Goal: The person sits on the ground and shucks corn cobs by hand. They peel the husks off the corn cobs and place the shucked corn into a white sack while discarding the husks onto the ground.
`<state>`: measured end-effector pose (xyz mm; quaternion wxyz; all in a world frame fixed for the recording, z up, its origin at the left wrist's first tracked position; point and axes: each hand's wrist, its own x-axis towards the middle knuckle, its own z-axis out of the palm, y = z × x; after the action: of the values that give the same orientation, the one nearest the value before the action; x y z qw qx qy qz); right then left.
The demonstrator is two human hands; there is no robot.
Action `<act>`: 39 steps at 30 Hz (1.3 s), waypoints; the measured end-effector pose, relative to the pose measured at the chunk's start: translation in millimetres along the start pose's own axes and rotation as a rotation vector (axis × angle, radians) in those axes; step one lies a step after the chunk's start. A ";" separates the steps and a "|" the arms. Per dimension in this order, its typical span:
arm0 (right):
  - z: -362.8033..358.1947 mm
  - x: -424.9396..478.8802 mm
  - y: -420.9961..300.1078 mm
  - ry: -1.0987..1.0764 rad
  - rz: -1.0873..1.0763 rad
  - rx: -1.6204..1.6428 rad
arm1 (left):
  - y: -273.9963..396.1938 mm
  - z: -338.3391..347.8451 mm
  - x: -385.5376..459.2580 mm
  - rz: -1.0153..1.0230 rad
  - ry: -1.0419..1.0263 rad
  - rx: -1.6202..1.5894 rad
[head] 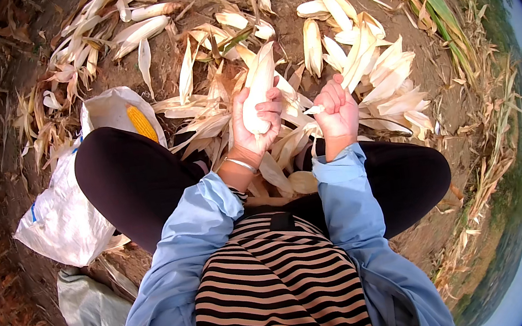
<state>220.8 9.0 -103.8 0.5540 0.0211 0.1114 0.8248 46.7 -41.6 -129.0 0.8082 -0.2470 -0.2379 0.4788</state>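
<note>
My left hand [255,119] grips an ear of corn in its pale husk [259,81], the tip pointing away from me. A little to the right, my right hand [337,109] is closed, with a small white pointed piece [315,110] sticking out on its thumb side. A torn, dry husk [360,58] rises just beyond the right fist; whether the fingers hold it too is hard to tell. Loose dry husks [200,116] are heaped around and below both hands, between my bent legs.
By my left knee lies a white woven sack [70,213], its mouth showing a bare yellow corn cob [141,123]. Behind it is a greyish sack [90,309]. More husked ears [142,34] lie on the soil ahead. Dry stalks [445,25] line the right.
</note>
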 end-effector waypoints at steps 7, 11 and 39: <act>33.9 -2.6 30.4 0.233 -0.181 -0.771 | -12.8 10.1 1.5 0.245 0.234 0.838; 28.7 -6.0 39.4 0.347 -0.162 -0.936 | -7.8 8.9 -2.6 0.274 0.272 0.928; 24.3 15.4 20.3 0.416 -0.152 -1.504 | -3.7 -12.2 3.1 0.198 0.396 1.606</act>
<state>200.3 19.7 -77.2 0.4421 -0.5223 -0.3748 0.6255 58.0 -42.5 -135.6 0.7194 0.3052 0.3456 0.5196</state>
